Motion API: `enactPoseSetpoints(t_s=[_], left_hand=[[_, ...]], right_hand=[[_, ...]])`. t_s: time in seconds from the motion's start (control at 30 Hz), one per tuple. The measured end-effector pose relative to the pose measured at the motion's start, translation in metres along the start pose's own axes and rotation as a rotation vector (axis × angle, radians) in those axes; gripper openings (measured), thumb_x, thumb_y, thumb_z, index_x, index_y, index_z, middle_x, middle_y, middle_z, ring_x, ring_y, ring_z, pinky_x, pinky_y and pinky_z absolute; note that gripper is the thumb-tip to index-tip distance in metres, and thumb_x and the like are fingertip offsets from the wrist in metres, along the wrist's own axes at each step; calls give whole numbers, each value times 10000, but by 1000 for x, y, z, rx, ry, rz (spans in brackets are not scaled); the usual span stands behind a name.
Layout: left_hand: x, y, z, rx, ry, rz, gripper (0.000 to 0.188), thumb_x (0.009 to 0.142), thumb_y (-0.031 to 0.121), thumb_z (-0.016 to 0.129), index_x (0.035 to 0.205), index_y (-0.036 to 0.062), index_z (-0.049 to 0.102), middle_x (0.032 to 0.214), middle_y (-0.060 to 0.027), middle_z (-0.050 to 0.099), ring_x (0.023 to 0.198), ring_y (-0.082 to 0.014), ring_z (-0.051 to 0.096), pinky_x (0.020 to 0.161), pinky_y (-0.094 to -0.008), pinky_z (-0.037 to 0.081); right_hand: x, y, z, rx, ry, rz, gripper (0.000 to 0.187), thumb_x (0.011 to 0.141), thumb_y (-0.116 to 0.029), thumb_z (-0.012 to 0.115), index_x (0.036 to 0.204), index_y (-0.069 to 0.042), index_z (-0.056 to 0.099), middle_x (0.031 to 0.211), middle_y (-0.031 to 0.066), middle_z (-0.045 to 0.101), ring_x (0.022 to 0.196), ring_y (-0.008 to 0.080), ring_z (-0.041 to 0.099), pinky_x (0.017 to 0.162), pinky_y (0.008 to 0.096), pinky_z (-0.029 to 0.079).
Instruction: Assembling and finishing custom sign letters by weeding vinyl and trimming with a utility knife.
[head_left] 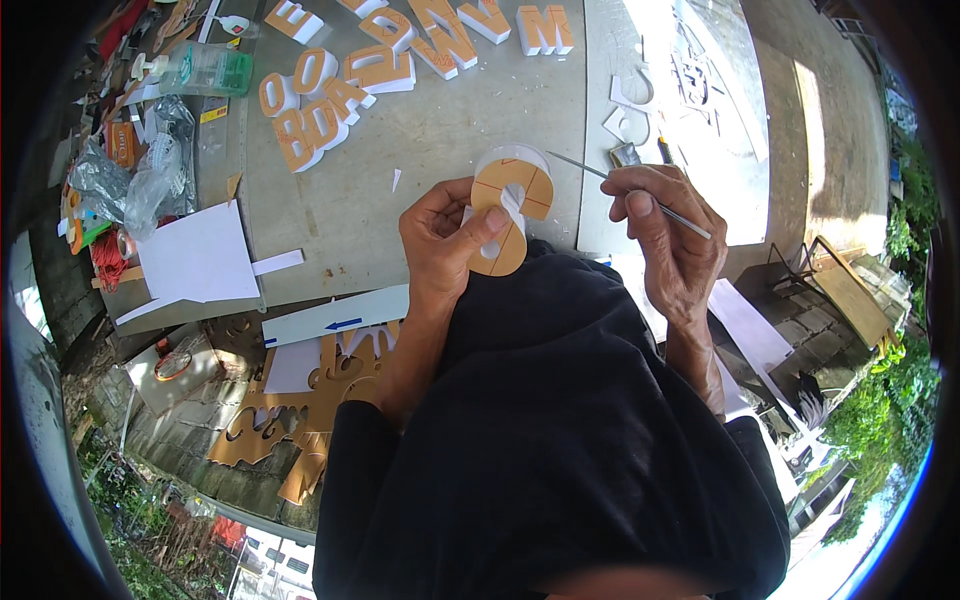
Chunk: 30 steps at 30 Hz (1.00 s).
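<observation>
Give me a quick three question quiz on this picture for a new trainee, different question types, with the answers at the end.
1. True or false: the left hand holds an orange-faced foam letter.
2. What does the right hand hold? A) a glue bottle B) a thin metal rod C) a sheet of paper
3. Fill in: the other finished letters lie on the ____, past the hands.

Key
1. True; thumb and fingers grip it.
2. B; its tip points toward the held letter.
3. Table.
</observation>
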<state>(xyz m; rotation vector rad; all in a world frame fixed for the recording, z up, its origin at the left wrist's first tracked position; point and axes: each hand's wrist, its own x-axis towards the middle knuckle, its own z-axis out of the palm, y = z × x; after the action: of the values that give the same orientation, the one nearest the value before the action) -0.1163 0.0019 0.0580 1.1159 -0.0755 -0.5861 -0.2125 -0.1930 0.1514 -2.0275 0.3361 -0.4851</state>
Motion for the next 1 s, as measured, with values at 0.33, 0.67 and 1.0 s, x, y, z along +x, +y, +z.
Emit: enactPoseSetpoints(t_s=[0.33, 0.67, 1.0], left_hand=[[-2, 31, 10, 756, -194, 576, 524, 674, 277, 931, 1039, -4, 681, 873, -172, 726, 746, -263, 740, 615, -342, 575], [1, 34, 8, 586, -272, 426, 518, 680, 267, 930, 1030, -37, 698, 880, -164, 734, 772, -230, 732, 662, -328, 576], [-5, 33, 18, 744, -269, 511, 566, 687, 266, 916, 1119, -11, 675, 911, -195, 731, 794, -291, 746, 697, -382, 594]], right_hand=[[21, 12, -10, 291, -146, 143, 356, 993, -313, 617, 1162, -7, 685, 1052, 148, 712, 988, 230, 688, 845, 349, 534], [12, 26, -9, 360, -183, 59, 355, 902, -161, 725, 1201, 17, 653, 1080, 164, 669, 920, 226, 688, 811, 353, 575], [7, 43, -2, 444, -145, 121, 416, 940, -269, 682, 1215, 36, 617, 1075, 187, 699, 977, 284, 699, 830, 429, 590]])
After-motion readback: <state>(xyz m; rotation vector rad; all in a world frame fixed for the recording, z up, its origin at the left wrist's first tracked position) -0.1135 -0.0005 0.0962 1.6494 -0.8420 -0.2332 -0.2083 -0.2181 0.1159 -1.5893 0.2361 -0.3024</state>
